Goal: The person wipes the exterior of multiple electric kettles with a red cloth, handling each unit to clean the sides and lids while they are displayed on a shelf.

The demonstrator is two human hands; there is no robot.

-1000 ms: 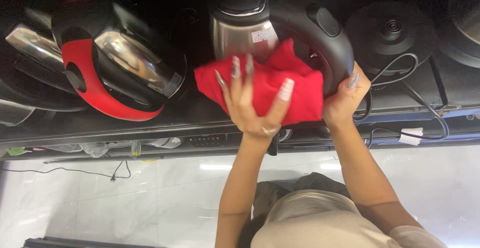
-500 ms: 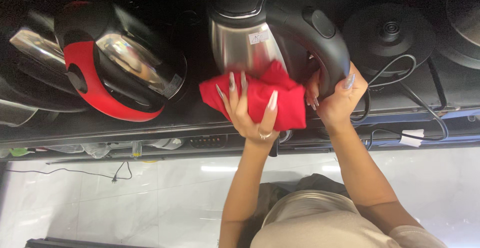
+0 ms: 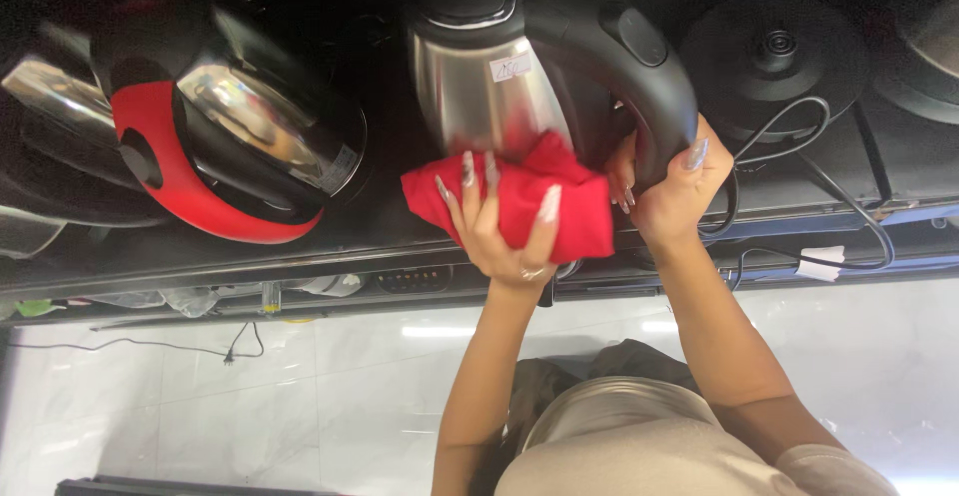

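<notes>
A steel electric kettle [image 3: 499, 86] with a black lid and black handle stands in the upper middle of the frame, on a dark shelf [image 3: 300, 256]. A red cloth [image 3: 519, 201] is pressed against its lower side, just under the shiny wall. The left hand [image 3: 499, 231] lies flat on the cloth, fingers [image 3: 468, 171] spread and nearly straight, holding it against the kettle. The right hand [image 3: 664, 191] is closed around the lower end of the black handle [image 3: 639, 76], fingers curled tight on it. To the left sits a red and black kettle [image 3: 215, 151], tilted. At the upper right lies a round black kettle base [image 3: 769, 61], its cord [image 3: 799, 186] looping down over the shelf edge. Pale tiled floor [image 3: 250, 396] fills the lower frame.
</notes>
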